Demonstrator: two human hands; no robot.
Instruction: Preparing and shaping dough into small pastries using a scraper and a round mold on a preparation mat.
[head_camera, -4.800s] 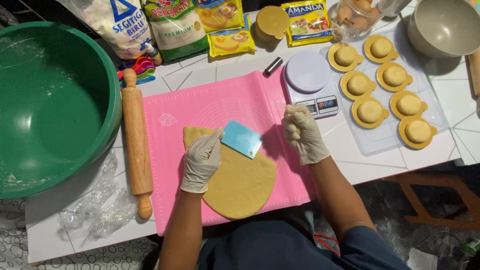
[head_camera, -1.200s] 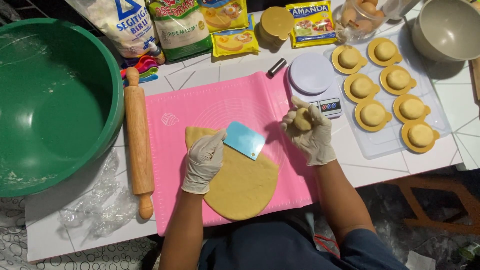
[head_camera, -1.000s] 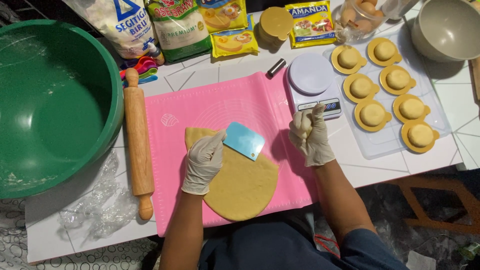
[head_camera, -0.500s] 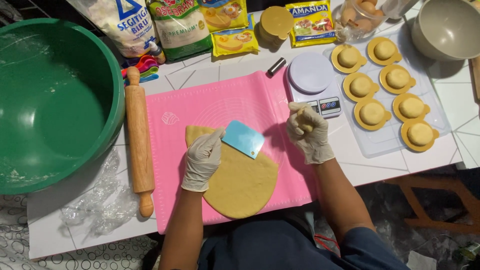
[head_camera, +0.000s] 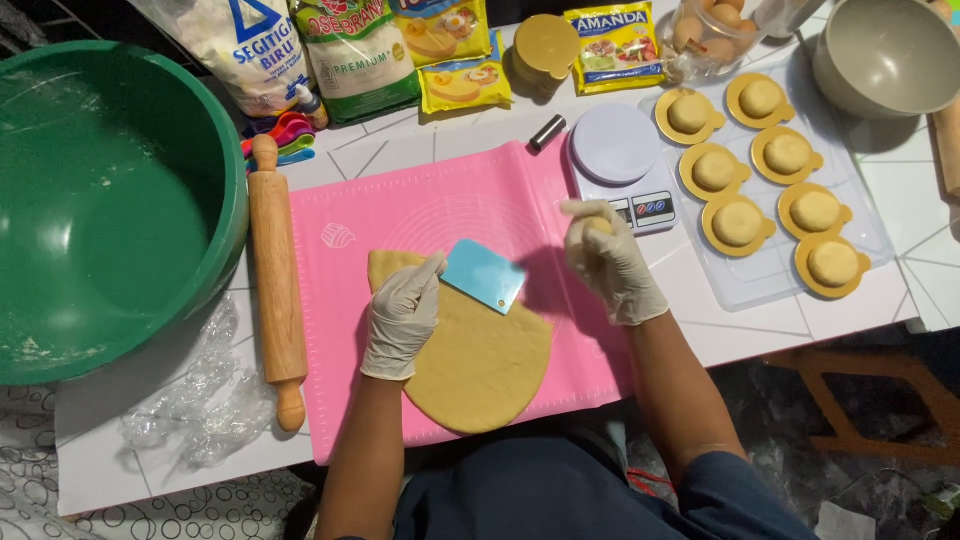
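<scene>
At the far left a big green bowl (head_camera: 105, 200) sits on the white tiled counter (head_camera: 420, 150), with crumpled clear plastic wrap (head_camera: 200, 400) below it and a wooden rolling pin (head_camera: 276, 280) just beside the pink silicone mat (head_camera: 450, 210). Along the back edge stand a white flour bag (head_camera: 235, 50), a green-and-white bag (head_camera: 355, 50), two yellow sachets (head_camera: 462, 82) and, further right, another yellow packet (head_camera: 612, 45). On the mat lies a flat slab of tan dough (head_camera: 480, 350). The gloved left hand (head_camera: 402, 318) rests on it, its grip pinching a blue plastic scraper (head_camera: 484, 276) that stands on the dough's upper edge. The gloved right hand (head_camera: 608, 262), apart from the slab, is closed around a small dough ball (head_camera: 598, 226), just below a lilac kitchen scale (head_camera: 620, 165). To the right, seven dough-filled yellow moulds (head_camera: 738, 222) sit on a clear sheet, a grey bowl (head_camera: 885, 55) behind.
</scene>
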